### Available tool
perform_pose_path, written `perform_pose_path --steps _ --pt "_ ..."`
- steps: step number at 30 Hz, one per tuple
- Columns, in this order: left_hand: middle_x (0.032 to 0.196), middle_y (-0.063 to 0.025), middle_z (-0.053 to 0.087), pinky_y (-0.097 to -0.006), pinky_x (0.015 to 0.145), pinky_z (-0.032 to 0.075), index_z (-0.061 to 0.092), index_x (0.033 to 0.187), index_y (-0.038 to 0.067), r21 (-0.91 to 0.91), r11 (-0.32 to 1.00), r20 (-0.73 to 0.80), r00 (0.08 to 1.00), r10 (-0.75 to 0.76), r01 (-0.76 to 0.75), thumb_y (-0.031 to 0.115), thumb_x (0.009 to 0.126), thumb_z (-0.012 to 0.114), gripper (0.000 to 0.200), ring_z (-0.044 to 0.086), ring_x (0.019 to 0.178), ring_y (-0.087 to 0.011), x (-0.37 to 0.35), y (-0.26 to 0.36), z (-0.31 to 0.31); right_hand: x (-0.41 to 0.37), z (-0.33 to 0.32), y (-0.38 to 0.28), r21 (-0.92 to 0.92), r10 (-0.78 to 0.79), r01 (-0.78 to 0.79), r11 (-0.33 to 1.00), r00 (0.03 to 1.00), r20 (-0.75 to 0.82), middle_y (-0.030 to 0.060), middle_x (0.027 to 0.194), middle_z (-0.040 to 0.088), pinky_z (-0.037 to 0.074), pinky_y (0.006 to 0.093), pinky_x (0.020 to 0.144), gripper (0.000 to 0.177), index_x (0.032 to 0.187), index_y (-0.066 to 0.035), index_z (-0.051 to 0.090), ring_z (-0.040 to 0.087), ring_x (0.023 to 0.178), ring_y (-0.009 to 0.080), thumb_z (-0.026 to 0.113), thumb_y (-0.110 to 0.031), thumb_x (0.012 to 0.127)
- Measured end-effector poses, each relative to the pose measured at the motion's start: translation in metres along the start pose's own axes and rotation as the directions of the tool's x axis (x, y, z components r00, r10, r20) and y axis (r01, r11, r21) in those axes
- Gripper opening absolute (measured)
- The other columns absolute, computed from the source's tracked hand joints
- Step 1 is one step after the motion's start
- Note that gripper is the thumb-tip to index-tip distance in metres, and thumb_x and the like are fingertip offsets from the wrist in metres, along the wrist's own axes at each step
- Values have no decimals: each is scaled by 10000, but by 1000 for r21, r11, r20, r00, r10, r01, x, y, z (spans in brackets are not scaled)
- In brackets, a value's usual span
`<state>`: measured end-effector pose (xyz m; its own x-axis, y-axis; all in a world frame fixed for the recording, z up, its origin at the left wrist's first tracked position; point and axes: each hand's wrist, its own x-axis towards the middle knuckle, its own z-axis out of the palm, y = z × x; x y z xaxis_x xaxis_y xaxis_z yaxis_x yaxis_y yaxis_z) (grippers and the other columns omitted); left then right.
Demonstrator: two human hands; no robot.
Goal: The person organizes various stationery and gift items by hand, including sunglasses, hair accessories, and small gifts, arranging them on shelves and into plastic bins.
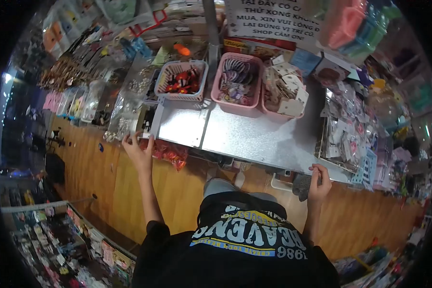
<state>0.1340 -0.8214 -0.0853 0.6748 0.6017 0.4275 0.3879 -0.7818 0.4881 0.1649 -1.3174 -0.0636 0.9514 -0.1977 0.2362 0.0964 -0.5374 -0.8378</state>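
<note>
The metal shelf panel (254, 137) lies flat at the front of a shop display, its near edge towards the person. The left hand (138, 150) grips the panel's near left corner, fingers curled over the edge. The right hand (319, 180) grips the near edge close to the right corner, fingers closed over the top face; the thumb is hidden.

At the far side of the panel stand three baskets:
- a pink-and-white basket (164, 91) of red items
- a pink basket (222, 81) of hair accessories
- a pink basket (269, 111) of carded goods

Red packets (170, 153) hang below the left edge, above the wooden floor (105, 187).
</note>
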Motion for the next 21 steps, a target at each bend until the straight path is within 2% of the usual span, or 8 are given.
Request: perform_pose_path --steps 4,6,8,11,14,16,18,21 --pt "1318 -212 363 -395 874 416 649 853 26 168 968 -36 980 194 -185 159 818 673 139 455 1091 -323 -9 1 1 12 17 -19 8 -64 63 998 995 78 117 841 639 471 284 729 111 926 26 602 623 773 189 518 -41 898" --pt "1323 -175 376 -355 806 461 643 866 16 -108 990 -45 995 90 -95 69 809 660 80 512 1043 -289 -15 11 -3 15 23 -26 -26 -96 101 995 985 146 125 854 628 468 282 727 96 918 23 595 613 778 196 521 -31 890" --pt "1301 -150 396 -326 758 485 635 869 2 -184 980 -26 998 66 -69 0 799 644 71 547 1005 -267 -21 5 0 13 27 -27 -16 -118 123 992 979 165 126 848 619 466 282 728 88 915 22 590 609 790 203 521 -25 885" --pt "1222 -144 449 -346 772 484 626 877 -10 -313 933 26 981 193 -175 -44 783 618 100 554 1021 -283 -21 -5 9 7 33 -29 26 -79 75 997 975 208 127 848 615 465 286 732 93 920 24 590 608 783 207 520 -28 887" --pt "1160 -122 516 -322 786 478 620 876 -18 -329 932 151 966 208 -150 -8 824 599 57 565 1008 -244 -2 7 14 1 37 -33 7 -75 76 997 966 248 130 859 615 467 288 737 92 921 27 589 607 786 206 522 -26 886" --pt "1066 -119 559 -316 767 475 611 916 -13 -300 923 134 948 289 -240 -5 828 582 93 575 965 -239 16 7 25 -3 39 -33 14 -66 64 998 962 265 133 871 616 467 291 748 92 924 27 590 610 794 215 525 -24 882" --pt "1059 -153 558 -360 816 455 606 957 8 -446 873 204 927 314 -197 24 821 593 138 562 967 -335 30 19 34 -5 40 -34 2 -105 109 994 953 284 140 875 615 466 294 756 95 931 26 591 611 800 228 530 -22 877" --pt "1030 -150 561 -370 791 454 584 961 14 -337 899 217 906 363 -279 119 798 651 206 562 949 -343 40 26 35 -7 40 -40 -24 -103 115 993 951 290 145 877 612 467 301 764 100 938 28 591 610 807 236 532 -20 873"
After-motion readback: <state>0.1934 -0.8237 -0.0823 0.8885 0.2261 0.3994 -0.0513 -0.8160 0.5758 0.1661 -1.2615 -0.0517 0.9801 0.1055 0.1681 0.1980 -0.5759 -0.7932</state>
